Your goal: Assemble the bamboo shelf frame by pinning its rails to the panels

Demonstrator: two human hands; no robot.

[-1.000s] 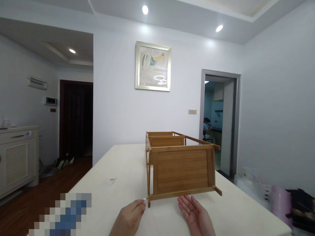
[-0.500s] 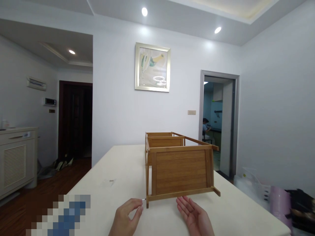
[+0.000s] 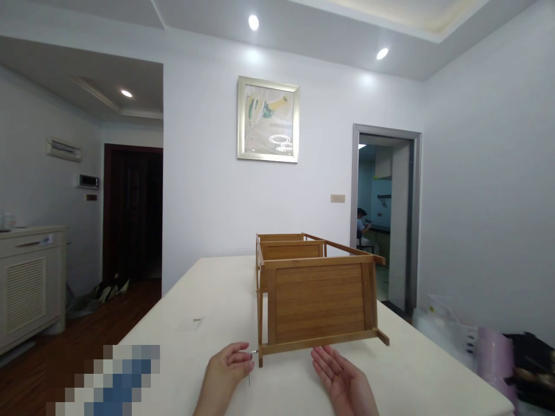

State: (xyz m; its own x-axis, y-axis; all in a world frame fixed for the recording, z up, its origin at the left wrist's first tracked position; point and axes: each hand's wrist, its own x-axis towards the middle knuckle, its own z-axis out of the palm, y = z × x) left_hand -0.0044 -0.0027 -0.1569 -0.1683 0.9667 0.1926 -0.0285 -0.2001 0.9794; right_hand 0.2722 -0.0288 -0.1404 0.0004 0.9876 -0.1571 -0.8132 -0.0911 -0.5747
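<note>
A bamboo shelf frame [image 3: 318,300] lies on its side on the long white table [image 3: 208,312], its near panel facing me. My left hand [image 3: 225,375] pinches a small metal hex key [image 3: 250,370] at the frame's lower left corner, where a screw sticks out of the leg. My right hand [image 3: 347,382] lies palm up, fingers spread, just under the frame's lower rail and holds nothing.
A small dark part [image 3: 197,319] lies on the table to the left. A white cabinet [image 3: 28,283] stands at far left. Bags and a pink container [image 3: 494,352] sit at right. Another person [image 3: 363,225] sits beyond the doorway.
My left hand has turned at the screw, so the hex key's long arm now hangs downward. The right hand and the frame have barely moved.
</note>
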